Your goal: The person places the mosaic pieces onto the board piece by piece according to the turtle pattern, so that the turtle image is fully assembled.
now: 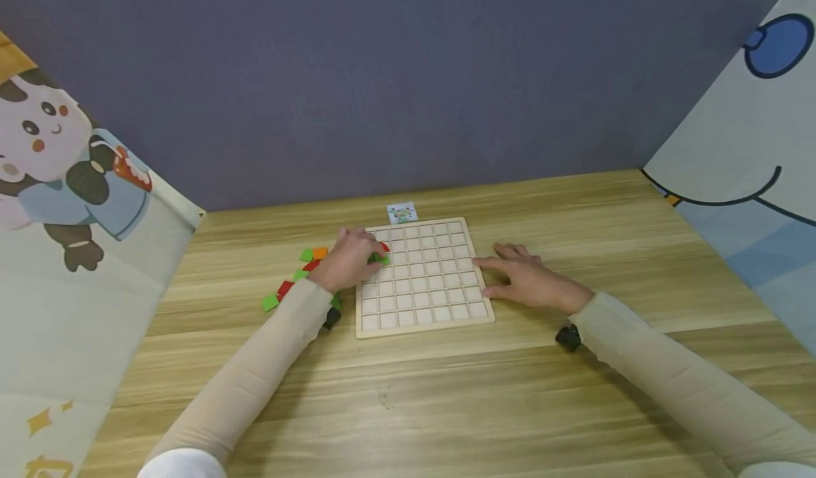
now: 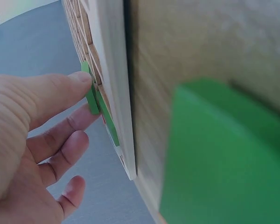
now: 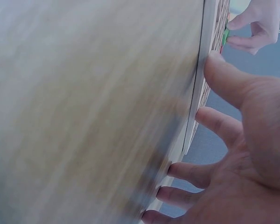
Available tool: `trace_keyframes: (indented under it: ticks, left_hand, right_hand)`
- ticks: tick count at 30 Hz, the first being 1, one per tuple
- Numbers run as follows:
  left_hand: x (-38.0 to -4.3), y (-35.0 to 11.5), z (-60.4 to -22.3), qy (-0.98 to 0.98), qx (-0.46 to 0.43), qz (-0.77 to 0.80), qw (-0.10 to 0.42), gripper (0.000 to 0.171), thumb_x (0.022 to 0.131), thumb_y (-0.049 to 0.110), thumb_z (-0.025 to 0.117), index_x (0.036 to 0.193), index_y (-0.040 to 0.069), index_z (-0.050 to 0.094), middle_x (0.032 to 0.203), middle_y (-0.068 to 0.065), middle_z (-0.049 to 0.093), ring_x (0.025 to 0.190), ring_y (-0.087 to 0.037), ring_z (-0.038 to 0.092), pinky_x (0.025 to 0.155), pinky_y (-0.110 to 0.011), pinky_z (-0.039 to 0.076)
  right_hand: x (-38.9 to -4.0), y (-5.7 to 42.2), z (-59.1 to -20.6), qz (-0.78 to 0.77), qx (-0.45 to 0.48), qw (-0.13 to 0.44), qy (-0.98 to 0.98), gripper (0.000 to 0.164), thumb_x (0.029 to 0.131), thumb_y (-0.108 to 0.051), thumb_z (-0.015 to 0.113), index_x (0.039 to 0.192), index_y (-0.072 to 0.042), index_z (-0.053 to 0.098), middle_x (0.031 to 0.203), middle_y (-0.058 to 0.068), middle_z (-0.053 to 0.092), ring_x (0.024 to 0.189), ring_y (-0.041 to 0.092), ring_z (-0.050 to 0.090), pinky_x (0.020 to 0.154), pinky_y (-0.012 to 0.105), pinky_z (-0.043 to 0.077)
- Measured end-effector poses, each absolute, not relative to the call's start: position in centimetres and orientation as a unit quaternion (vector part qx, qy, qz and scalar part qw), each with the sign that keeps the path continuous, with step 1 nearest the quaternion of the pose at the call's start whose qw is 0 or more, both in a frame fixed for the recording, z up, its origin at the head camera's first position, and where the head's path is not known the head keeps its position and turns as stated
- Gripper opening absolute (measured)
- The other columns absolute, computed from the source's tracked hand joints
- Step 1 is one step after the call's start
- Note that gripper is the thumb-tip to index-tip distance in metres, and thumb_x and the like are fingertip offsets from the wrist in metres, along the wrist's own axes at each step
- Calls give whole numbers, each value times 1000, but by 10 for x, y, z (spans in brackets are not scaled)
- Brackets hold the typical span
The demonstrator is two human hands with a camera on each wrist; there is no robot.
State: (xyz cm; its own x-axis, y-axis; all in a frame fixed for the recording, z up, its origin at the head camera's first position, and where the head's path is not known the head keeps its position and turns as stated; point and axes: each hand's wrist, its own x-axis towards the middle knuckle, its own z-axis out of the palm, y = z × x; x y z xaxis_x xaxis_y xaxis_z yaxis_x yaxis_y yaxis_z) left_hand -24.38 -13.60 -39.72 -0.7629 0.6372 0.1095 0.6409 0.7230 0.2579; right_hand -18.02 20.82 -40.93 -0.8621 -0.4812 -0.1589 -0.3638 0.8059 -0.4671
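Note:
A light wooden grid board with square cells lies in the middle of the table. My left hand is over its left side and pinches a green square tile between thumb and fingertips, tilted against the grid. Just beside that tile, another green tile sits in the board near the edge. Part of a red tile shows past the left fingers. My right hand rests at the board's right edge, fingers spread, with the thumb and index fingertip touching the frame.
Loose green, red and orange tiles lie left of the board, partly hidden by the left arm. A small printed card lies behind the board. A dark panel rises at the table's back, with cartoon-printed walls on both sides.

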Motion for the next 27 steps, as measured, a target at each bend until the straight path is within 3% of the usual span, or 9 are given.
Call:
trace_keyframes:
  ticks: [27]
  left_hand:
    - [-246, -138, -398, -927, -342, -153, -2, 14, 79, 15, 78, 93, 17, 77, 97, 5, 66, 93, -19, 46, 77, -40, 24]
  right_hand:
    - [-181, 209, -410, -221, -222, 142, 939, 63, 89, -43, 62, 145, -24, 40, 152, 24, 13, 137, 46, 6, 94, 74, 8]
